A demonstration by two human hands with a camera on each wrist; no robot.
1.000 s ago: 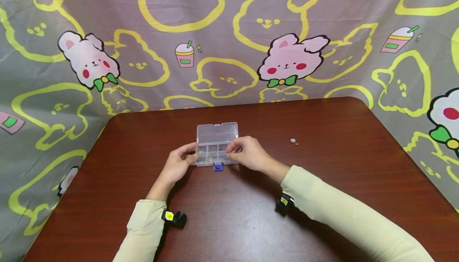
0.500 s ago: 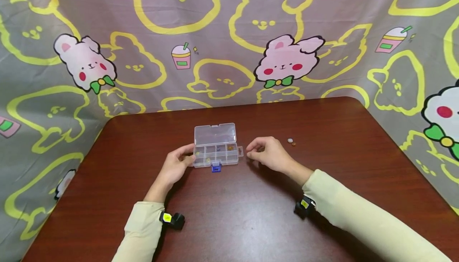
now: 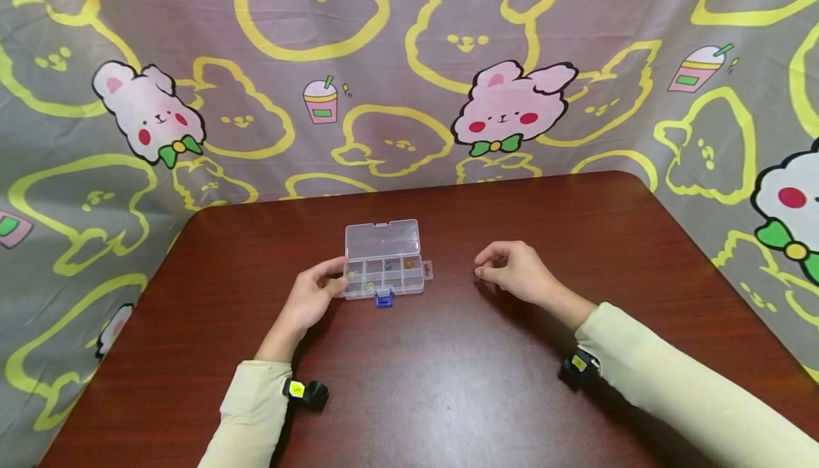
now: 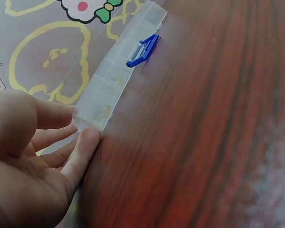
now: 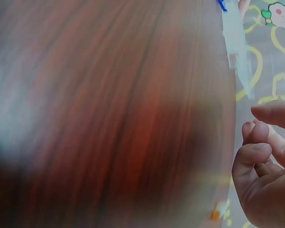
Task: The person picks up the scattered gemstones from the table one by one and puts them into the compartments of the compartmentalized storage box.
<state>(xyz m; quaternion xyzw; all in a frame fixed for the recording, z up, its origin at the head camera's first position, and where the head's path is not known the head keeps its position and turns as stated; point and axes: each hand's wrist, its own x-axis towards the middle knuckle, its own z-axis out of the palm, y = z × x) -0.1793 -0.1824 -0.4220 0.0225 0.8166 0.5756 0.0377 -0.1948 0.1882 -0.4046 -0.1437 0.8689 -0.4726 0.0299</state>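
Observation:
A clear plastic compartment box (image 3: 393, 284) stands on the table with its lid (image 3: 382, 240) raised at the back. My left hand (image 3: 315, 290) holds the box's left end, thumb at the front corner and fingers around the side. A blue latch (image 3: 384, 299) hangs from its front edge. Small pieces lie in several compartments, among them an orange one (image 3: 410, 264) and a bluish one (image 3: 387, 266). To the right of the box my right hand (image 3: 520, 273) hovers with loosely curled fingers and nothing between them. Below it in the right wrist view shows a small orange piece (image 5: 215, 215) beside a whitish one (image 5: 222, 207).
The dark reddish-brown table (image 3: 435, 383) ends at a patterned cloth (image 3: 397, 48) that hangs behind and along both sides. A hanging tab (image 3: 428, 269) sticks out from the box's right end. Each sleeve cuff carries a small black camera (image 3: 315, 395).
My right hand has left the box's right compartments and moved right, now covering the two small loose pieces in the head view. My left hand keeps its hold on the box.

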